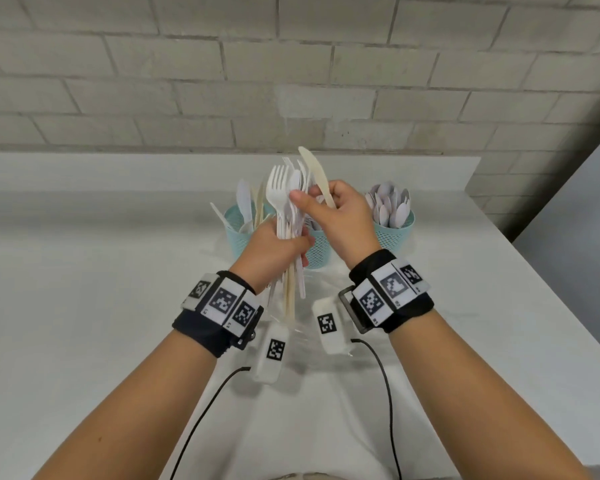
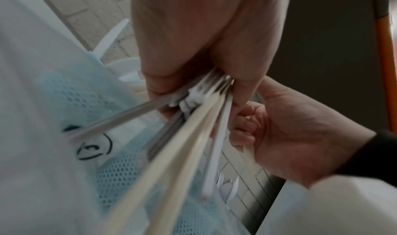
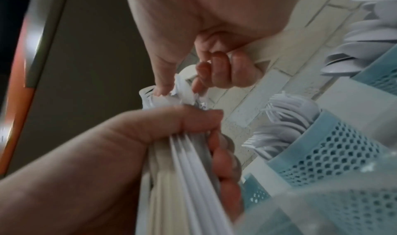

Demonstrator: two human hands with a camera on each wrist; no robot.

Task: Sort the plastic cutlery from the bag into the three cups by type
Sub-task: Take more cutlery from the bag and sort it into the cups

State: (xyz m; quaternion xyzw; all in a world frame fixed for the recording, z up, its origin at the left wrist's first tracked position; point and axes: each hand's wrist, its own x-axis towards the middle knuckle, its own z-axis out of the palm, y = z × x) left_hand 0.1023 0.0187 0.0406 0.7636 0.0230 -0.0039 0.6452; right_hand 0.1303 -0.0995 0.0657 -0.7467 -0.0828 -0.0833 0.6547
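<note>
My left hand (image 1: 278, 247) grips an upright bundle of white and cream cutlery (image 1: 286, 199) by the handles, forks and a spoon showing at its top. My right hand (image 1: 333, 213) holds a cream knife (image 1: 316, 173) in its curled fingers, while its thumb and forefinger pinch at the bundle's heads. Behind the hands stand three teal mesh cups: the left cup (image 1: 236, 237) holds knives, the middle cup (image 1: 319, 249) holds forks (image 3: 285, 131), and the right cup (image 1: 397, 232) holds spoons. The clear bag (image 1: 305, 327) lies flat on the table under my wrists.
The white table (image 1: 101, 289) ends at a brick wall (image 1: 187, 81) just behind the cups, and its right edge (image 1: 520, 244) drops off past the spoon cup. Sensor cables trail from both wrists toward me.
</note>
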